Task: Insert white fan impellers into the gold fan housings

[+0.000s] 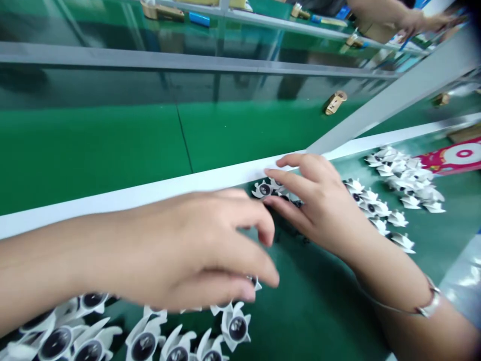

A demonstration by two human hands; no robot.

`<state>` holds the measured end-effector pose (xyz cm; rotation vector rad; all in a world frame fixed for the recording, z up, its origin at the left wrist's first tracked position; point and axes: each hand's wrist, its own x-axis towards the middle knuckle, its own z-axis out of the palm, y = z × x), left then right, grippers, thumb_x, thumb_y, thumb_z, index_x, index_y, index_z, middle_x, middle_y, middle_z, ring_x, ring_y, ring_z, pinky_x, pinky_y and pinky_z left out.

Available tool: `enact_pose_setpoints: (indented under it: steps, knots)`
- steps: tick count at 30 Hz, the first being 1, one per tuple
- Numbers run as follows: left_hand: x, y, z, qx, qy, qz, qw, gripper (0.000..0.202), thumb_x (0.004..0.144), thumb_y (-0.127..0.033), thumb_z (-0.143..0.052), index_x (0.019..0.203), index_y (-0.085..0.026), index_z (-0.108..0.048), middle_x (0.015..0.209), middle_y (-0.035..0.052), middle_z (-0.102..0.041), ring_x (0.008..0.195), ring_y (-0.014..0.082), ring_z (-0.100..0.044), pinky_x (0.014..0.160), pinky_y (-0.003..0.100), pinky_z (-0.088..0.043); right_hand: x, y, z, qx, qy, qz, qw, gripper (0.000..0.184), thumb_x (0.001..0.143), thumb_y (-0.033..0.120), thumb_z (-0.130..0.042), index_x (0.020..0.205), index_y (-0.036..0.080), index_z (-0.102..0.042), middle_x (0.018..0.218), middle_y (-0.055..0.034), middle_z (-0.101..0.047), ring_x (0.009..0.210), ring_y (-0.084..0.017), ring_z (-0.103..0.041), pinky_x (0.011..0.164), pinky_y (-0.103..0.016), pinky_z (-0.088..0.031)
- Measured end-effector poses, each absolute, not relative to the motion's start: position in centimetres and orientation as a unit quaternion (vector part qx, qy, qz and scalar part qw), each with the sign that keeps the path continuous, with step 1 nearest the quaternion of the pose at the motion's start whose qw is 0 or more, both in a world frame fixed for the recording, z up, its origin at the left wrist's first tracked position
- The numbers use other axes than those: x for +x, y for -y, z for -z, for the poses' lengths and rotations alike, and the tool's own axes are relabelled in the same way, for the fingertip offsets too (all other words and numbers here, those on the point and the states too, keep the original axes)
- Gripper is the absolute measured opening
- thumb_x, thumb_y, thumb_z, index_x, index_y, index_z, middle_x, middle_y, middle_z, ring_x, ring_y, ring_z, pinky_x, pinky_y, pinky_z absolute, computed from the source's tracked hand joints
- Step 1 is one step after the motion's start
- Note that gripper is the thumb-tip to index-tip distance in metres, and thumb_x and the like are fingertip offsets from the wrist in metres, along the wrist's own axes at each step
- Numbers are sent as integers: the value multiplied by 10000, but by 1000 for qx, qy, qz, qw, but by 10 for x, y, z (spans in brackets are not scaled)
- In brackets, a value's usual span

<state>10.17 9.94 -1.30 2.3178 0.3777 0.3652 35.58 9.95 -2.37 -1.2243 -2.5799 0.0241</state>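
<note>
My left hand (210, 245) hangs over the bench with fingers loosely bent and apart, and nothing shows between them. Below it lie several small white fan blades (236, 328) with dark round centres, partly hidden by the hand. My right hand (317, 200) has its fingers spread beside a small group of the same fan blades (265, 189) at the white ledge. Its thumb and fingertips are close to these pieces; whether they touch I cannot tell. More white fan blades (370, 205) lie behind my right wrist.
A white ledge (150, 195) divides the bench from a green conveyor belt (93, 155), which carries a gold-coloured part (335, 103). A grey post (398, 95) slants up at right. Another pile of fan blades (408, 175) lies by a pink box (458, 155). A co-worker's arm (391, 15) shows across.
</note>
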Motion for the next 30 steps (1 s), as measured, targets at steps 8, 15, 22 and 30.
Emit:
enact_pose_setpoints:
  steps: [8,15,22,30]
  knots:
    - [103,-97,28,914,-152,-99,363,148,928,-334,-637,910,-247,-756,1053,43,-670,961,199,-602,789,299,-467,375,-33,20,-452,879,-112,104,127,956,131,-574,1050,169,-649,973,-88,-678,874,-221,-606,775,-381,-484]
    - [102,-104,30,882,-205,-166,389,46,876,-251,-691,886,-209,-673,987,28,-644,828,144,-591,750,257,-446,377,-29,29,-422,899,-82,89,145,971,126,-572,1051,178,-681,984,-68,-705,821,-204,-592,746,-362,-387]
    - [100,-108,31,897,-231,-134,351,206,848,-299,-717,1014,-202,-645,1010,21,-648,915,157,-598,808,254,-430,358,-39,18,-358,933,20,1,216,957,77,-507,911,103,-717,826,-80,-679,775,-244,-595,664,-380,-323]
    - [97,-112,38,905,-213,-112,350,271,816,-429,-761,993,-224,-745,996,20,-691,902,178,-622,753,261,-438,365,-46,25,-384,920,-65,41,135,971,137,-542,942,137,-674,912,-71,-688,856,-226,-604,728,-358,-378]
